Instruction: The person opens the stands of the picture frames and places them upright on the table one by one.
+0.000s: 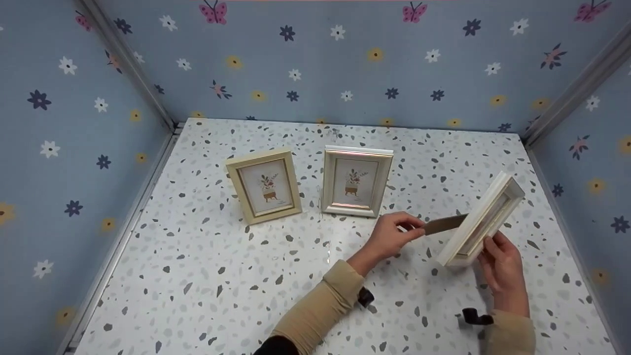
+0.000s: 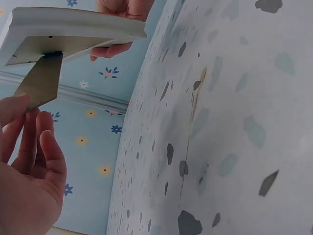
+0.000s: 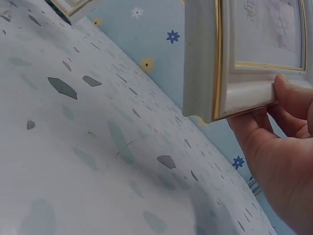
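A white picture frame [image 1: 472, 220] with a gold inner line is held tilted at the right of the table. My right hand [image 1: 505, 268] grips its lower edge, the thumb on the front moulding in the right wrist view. From the back of the frame a brown easel leg [image 1: 446, 224] sticks out to the left. My left hand [image 1: 388, 235] pinches the free end of that leg between thumb and fingertips. The left wrist view shows the leg [image 2: 43, 83] swung out from the back panel. Part of the frame's picture is hidden by the steep angle.
Two more frames stand upright on the speckled table [image 1: 207, 276]: a cream one [image 1: 239, 190] at the left and a white one [image 1: 329, 182] in the middle, both with a plant picture. Blue flowered walls [image 1: 315, 59] enclose the back and sides.
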Motion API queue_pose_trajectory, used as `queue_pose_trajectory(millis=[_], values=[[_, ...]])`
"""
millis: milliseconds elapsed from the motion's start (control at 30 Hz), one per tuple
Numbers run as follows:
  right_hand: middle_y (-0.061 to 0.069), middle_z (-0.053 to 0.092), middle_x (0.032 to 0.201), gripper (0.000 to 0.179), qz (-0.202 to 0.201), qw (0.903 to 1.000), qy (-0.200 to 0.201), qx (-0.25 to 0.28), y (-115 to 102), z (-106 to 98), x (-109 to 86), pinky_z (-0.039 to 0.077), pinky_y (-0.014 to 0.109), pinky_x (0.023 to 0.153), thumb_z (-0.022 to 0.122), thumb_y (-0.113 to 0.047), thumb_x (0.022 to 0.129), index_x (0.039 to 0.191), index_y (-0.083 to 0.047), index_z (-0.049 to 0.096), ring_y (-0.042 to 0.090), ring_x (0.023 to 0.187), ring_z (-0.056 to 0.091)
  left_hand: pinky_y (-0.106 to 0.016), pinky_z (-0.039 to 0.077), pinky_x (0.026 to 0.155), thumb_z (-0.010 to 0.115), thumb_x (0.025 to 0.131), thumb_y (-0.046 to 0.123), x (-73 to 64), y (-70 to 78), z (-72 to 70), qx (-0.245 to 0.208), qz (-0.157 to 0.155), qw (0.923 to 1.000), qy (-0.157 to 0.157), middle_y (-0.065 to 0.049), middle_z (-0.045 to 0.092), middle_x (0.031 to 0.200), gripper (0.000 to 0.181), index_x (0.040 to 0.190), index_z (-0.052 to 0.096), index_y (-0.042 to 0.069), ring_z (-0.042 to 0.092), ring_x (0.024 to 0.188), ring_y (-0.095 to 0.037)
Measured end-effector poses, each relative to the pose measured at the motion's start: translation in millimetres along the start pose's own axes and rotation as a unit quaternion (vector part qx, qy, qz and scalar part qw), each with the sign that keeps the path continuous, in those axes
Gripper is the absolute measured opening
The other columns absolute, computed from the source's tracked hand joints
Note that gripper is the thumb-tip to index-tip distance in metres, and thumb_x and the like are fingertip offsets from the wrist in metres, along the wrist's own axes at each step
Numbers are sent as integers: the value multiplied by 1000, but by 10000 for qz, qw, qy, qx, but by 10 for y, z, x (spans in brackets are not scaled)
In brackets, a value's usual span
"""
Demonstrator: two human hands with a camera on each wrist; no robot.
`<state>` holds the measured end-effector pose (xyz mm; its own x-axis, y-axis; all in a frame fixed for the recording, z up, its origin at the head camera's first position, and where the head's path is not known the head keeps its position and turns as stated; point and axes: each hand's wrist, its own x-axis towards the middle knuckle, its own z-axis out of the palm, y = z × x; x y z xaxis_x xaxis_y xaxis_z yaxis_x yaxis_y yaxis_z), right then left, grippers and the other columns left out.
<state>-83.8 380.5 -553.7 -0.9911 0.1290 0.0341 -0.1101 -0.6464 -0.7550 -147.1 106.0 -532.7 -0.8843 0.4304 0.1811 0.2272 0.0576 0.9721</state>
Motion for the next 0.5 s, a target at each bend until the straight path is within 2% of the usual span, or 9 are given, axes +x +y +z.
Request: queue_pose_trajectory(millis=[167,467,500], values=[[15,66,119,35,112,9999,-17,26,-26,-16,-8,56,31,82,39,10,102,126,3,64,22,99,67,-23,54,69,76,90,17,19,-18,-6,-97,43,9997,198,6,70,94,10,100,78,16,63,84,-4],[13,67,116,36,249,9994,-63,-217,-65,-16,-44,56,31,82,39,10,102,125,2,66,20,97,66,-24,54,79,75,90,8,48,44,-50,-215,183,9987,432,-3,71,95,11,100,78,9,63,86,-4],[13,67,115,36,252,9993,-88,-260,-68,-17,-44,56,31,82,39,10,103,125,3,66,20,97,66,-24,54,80,75,90,10,70,-4,-45,-222,173,9986,446,-2,71,95,11,100,78,10,63,87,-4]])
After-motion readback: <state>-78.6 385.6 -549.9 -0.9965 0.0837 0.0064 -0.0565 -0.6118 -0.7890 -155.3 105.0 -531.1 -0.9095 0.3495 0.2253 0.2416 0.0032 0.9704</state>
